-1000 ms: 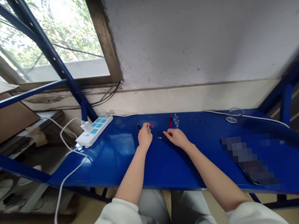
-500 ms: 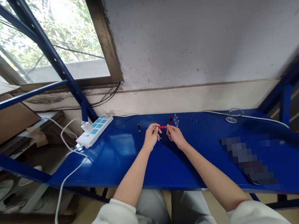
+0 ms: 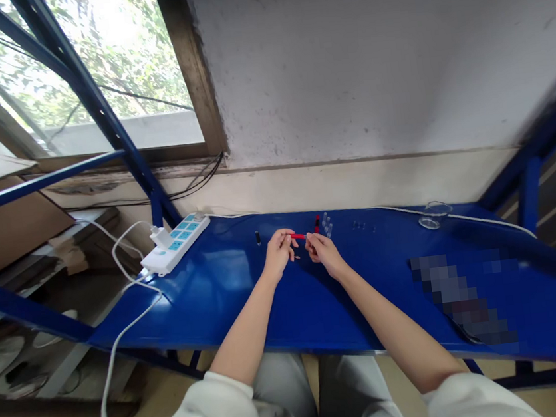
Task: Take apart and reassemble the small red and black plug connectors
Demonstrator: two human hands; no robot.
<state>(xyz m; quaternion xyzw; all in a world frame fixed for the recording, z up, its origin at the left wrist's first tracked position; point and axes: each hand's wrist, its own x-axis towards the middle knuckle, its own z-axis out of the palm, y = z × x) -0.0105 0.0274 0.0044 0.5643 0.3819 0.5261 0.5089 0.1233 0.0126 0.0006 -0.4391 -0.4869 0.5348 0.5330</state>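
A slim red pen [image 3: 298, 236] lies level between my two hands, just above the blue table. My left hand [image 3: 277, 252] pinches its left end. My right hand [image 3: 323, 250] has its fingers closed at the other end, where they cover the tip. Just beyond my right hand are red-and-black pen parts [image 3: 316, 223] and several clear tube-like pieces [image 3: 326, 224]. A small black piece with a clear end [image 3: 258, 238] stands left of my left hand. Under my left fingers a thin, pale tip shows, too small to name.
On the blue table [image 3: 229, 308], a white power strip [image 3: 176, 245] with a plug and cable is at the left. Several tiny clear parts [image 3: 363, 226] are right of centre. Farther right are a clear round item [image 3: 429, 216] and a blurred-out dark object [image 3: 462, 301]. A wall stands behind.
Both hands have shifted very slightly left with the red pen, and my right fingers sit a little closer to its red part. The other things stay where they were.
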